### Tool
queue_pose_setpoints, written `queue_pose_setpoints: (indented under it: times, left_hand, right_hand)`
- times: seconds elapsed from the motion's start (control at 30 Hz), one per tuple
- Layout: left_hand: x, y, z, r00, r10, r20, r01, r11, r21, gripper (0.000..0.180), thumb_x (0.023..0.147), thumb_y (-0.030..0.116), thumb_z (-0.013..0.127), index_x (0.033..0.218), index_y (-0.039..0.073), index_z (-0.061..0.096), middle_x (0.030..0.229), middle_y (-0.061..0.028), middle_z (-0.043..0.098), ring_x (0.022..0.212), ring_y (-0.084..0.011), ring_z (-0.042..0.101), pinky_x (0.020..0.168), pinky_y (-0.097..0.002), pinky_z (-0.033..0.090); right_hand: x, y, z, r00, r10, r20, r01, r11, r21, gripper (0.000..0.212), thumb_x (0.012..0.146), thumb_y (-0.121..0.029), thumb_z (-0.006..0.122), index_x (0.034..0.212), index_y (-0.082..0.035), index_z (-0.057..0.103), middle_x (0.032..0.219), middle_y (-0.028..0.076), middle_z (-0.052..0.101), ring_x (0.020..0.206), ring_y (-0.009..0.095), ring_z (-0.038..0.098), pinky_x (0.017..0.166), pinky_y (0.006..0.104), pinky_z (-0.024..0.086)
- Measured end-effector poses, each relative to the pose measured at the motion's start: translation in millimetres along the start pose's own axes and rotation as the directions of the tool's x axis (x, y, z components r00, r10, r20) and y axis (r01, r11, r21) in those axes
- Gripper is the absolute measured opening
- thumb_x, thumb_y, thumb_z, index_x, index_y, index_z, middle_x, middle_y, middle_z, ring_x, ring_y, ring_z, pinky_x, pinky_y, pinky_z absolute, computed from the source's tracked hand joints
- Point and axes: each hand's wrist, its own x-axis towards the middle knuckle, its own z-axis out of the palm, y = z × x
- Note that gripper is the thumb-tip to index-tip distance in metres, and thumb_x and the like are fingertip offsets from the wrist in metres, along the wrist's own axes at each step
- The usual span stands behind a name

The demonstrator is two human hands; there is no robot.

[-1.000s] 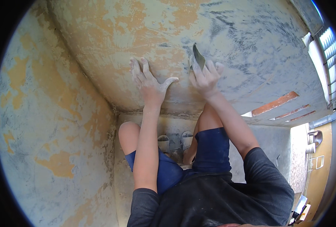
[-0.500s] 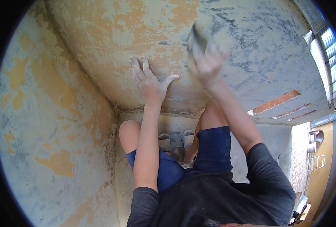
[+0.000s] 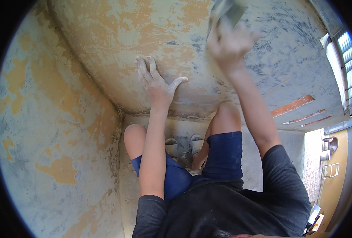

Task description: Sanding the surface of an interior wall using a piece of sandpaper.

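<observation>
Far from right hand, bucket, contents unclear.

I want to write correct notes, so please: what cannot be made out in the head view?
In the head view:
Sheet: top cut off by the upper edge; outline blurred.
Right hand: blurred, so exact finger positions are unclear.
Left hand: palm hidden behind its own back.
White items, lower right: too small to identify.

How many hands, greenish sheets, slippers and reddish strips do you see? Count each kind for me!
Hands: 2 (left hand, right hand)
Greenish sheet: 1
Slippers: 2
Reddish strips: 3
Total: 8
</observation>
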Motion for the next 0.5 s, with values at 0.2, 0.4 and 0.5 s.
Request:
queue_pose_setpoints:
  times: [0.2, 0.4, 0.5]
  left_hand:
    - [4, 9, 8, 1.000, 0.025, 0.000, -0.025, 1.000, -0.016, 0.137, 0.063, 0.069, 0.087, 0.165, 0.004, 0.024, 0.171, -0.0294, 0.015, 0.157, -0.0483, 0.019, 0.125, -0.0630, 0.023]
    - [0, 0, -3, 1.000, -0.006, 0.019, 0.006, 1.000, 0.011, 0.137, 0.064, 0.069, 0.087, 0.166, 0.004, 0.023, 0.171, -0.0291, 0.014, 0.157, -0.0481, 0.019, 0.125, -0.0630, 0.023]
    - [1, 8, 3, 0.999, -0.016, 0.029, 0.016, 1.000, 0.008, 0.137, 0.064, 0.069, 0.086, 0.166, 0.004, 0.023, 0.171, -0.0291, 0.014, 0.157, -0.0481, 0.019, 0.125, -0.0630, 0.023]
  right_hand:
    - [-67, -16, 10, 0.991, 0.040, -0.126, -0.044, 0.999, -0.030, 0.028, 0.085, -0.016, 0.072, 0.112, -0.009, 0.079, 0.070, 0.002, 0.066, 0.067, 0.017, 0.058, 0.074, 0.0400, 0.030]
    - [-16, -5, 1, 0.999, 0.037, -0.013, -0.037, 0.999, -0.025, 0.031, 0.081, -0.006, 0.075, 0.111, -0.005, 0.079, 0.099, 0.010, 0.078, 0.067, 0.020, 0.056, 0.072, 0.0358, 0.033]
    - [28, 21, 7, 0.981, 0.170, -0.088, -0.174, 0.984, -0.042, 0.034, 0.080, -0.008, 0.074, 0.113, -0.006, 0.079, 0.115, 0.017, 0.077, 0.074, 0.024, 0.059, 0.075, 0.0379, 0.033]
